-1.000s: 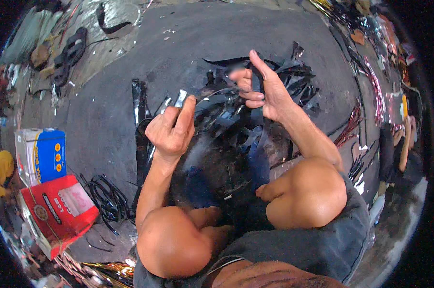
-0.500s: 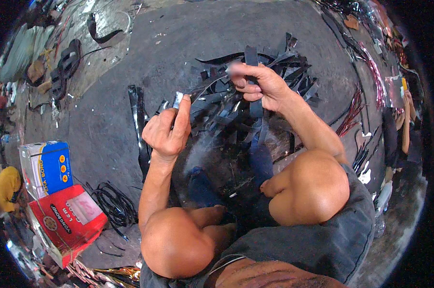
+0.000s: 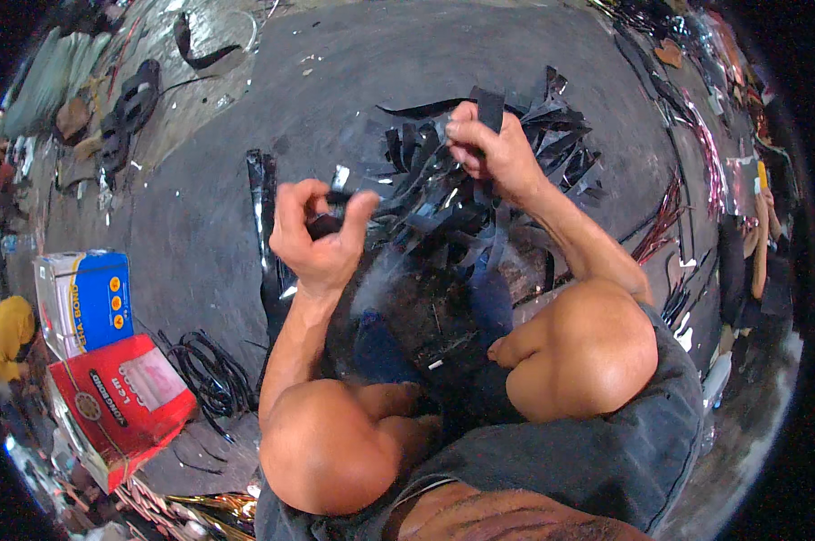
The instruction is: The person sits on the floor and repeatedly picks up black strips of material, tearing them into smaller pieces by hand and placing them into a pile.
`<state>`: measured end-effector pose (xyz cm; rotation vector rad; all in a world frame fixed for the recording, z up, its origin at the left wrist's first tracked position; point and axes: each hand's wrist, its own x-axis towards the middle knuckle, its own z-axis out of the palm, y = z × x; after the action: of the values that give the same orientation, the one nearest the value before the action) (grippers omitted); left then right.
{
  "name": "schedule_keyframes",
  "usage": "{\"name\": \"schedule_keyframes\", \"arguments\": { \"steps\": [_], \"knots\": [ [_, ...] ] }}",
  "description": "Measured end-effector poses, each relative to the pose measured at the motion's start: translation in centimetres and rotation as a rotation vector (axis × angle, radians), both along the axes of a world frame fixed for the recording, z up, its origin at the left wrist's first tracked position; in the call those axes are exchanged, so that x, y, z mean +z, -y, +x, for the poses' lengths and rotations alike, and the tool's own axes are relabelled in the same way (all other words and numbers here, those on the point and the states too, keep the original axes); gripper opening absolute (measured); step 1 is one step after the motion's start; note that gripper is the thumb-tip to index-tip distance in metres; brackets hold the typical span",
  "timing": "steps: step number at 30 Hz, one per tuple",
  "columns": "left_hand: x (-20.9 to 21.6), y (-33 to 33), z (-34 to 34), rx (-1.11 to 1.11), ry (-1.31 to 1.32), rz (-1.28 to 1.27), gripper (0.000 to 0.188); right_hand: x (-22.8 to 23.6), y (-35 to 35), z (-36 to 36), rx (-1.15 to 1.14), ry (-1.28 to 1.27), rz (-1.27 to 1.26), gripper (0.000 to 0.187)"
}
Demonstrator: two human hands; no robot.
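Two bare hands work over a dark grey floor (image 3: pixel 353 68) littered with plastic offcuts. At 1 o'clock, the right hand (image 3: pixel 499 155) is clenched on one flat, matte black strip (image 3: pixel 489 108), its squared end jutting above the fist. At 10 o'clock, the left hand (image 3: pixel 322 236), blurred, curls its fingers about one dark piece (image 3: pixel 324 225); whether the grip is firm cannot be told. Between 12 and 1 o'clock spreads one heap of glossy, flat black strips (image 3: pixel 421 216), too tangled to count. One long, shiny black band (image 3: pixel 261 194) lies at 10 o'clock, just beside the left hand. Two cardboard boxes sit to the left: one blue and white (image 3: pixel 102 298) at 9 o'clock, one red (image 3: pixel 123 406) at 8. Next to the red one lies one loose coil of thin black cord (image 3: pixel 207 365). Crinkled pink metallic strands (image 3: pixel 701 162) trail at 2 o'clock.
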<state>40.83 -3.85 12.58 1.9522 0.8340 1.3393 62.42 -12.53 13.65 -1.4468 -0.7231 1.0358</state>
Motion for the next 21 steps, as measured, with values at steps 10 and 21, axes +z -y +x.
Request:
{"name": "schedule_keyframes", "arguments": {
  "steps": [10,21],
  "knots": [
    [-6.3,4.4,0.9,-0.394,0.265,-1.22,0.033,-5.7,1.9,-7.7,0.225,0.325,0.229,0.012],
    [-9.1,5.5,-1.5,-0.19,0.097,-0.515,0.024,-5.1,2.9,-5.5,0.166,-0.758,-0.009,0.01]
  ]
}}
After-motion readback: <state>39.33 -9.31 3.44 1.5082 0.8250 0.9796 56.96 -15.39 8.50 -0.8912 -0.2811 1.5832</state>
